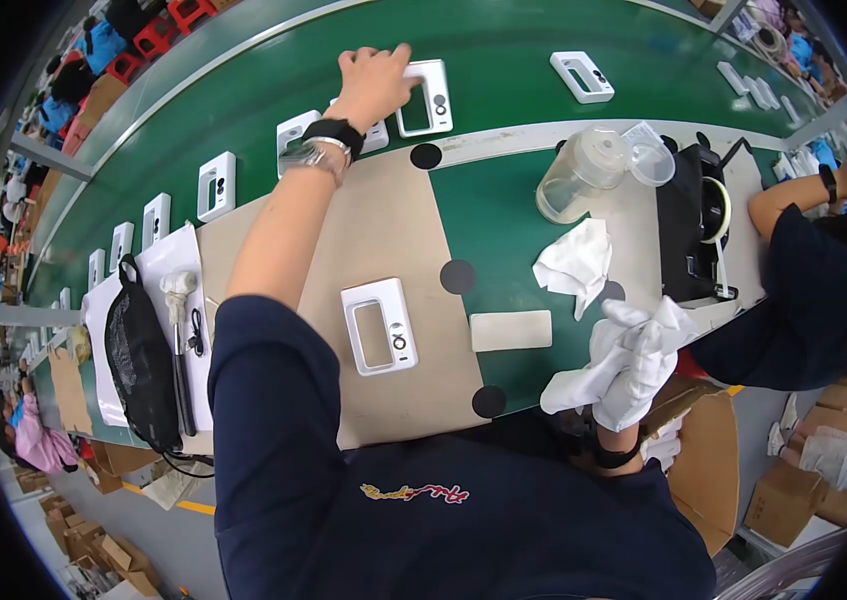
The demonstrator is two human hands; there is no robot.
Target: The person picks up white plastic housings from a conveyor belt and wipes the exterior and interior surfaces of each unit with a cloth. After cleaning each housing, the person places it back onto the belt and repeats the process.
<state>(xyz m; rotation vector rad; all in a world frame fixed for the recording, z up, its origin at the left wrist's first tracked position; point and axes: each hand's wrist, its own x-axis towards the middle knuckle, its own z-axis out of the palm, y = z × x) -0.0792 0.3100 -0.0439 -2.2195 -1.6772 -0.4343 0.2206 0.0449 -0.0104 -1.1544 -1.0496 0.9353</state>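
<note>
On the far green belt, my bare left hand (373,88) has its fingers at the left side of a white plastic frame (438,100), thumb against it. A wristwatch and dark band circle that wrist. Another white frame (375,138) is partly hidden behind this hand. My right hand (631,375), in a white glove, is raised at the bench's near right, bunched around what looks like white cloth; glove and cloth are hard to separate. Between my arms a white frame (406,340) with a rectangular opening and round dark parts lies on the tan mat (443,385).
More white frames (215,186) line the belt. Right of the mat are a crumpled white cloth (575,262), a beige pad (511,331), a clear plastic jar (583,172) and a black holder (678,225) with tape. A black mesh bag (138,355) lies left. A co-worker's arm (793,200) is at right.
</note>
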